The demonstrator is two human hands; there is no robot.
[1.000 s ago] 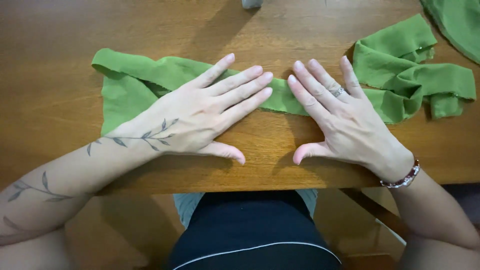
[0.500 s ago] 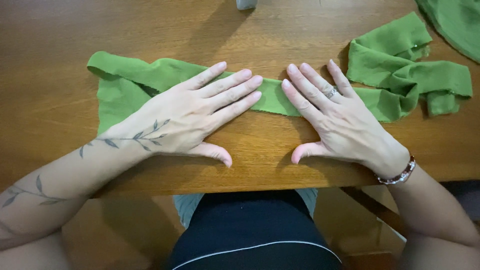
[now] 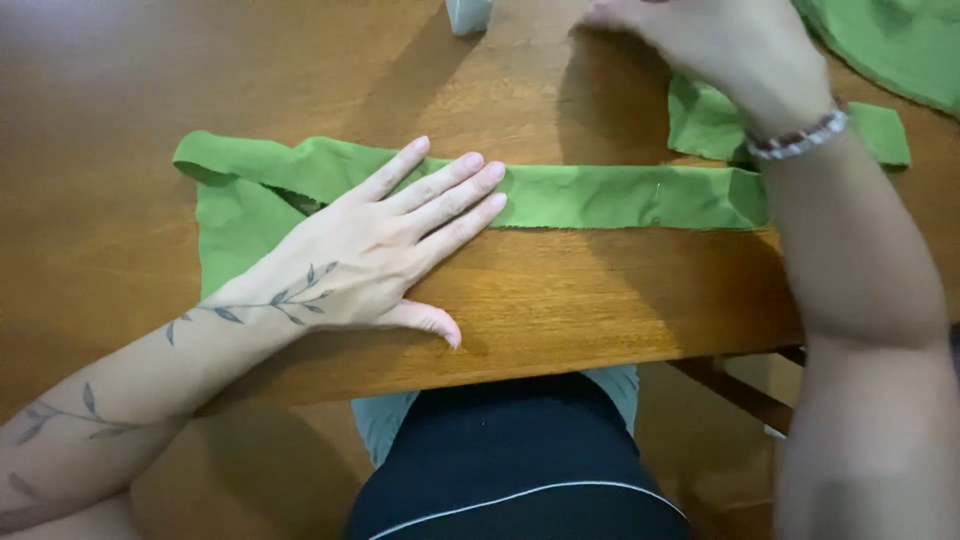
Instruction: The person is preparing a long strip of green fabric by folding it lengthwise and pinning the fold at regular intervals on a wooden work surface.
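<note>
head view: left hand [image 3: 370,260] flat, fingers spread, pinning green fabric strip [image 3: 600,197] mid-frame; right hand [image 3: 720,40] upper right, grip unclear; likely to slip or unfold if pressure eases

A strip of cloth [image 3: 600,197] lies across the table [image 3: 90,150], running left to right near the front edge. The left hand [image 3: 370,250] rests flat on the strip's left part, fingers pointing right. The right hand [image 3: 720,45] is behind the strip, toward the table's far right. A heap of cloth [image 3: 890,45] lies at the far right corner. A small container [image 3: 468,14] stands at the far edge, behind the strip's middle.
</note>
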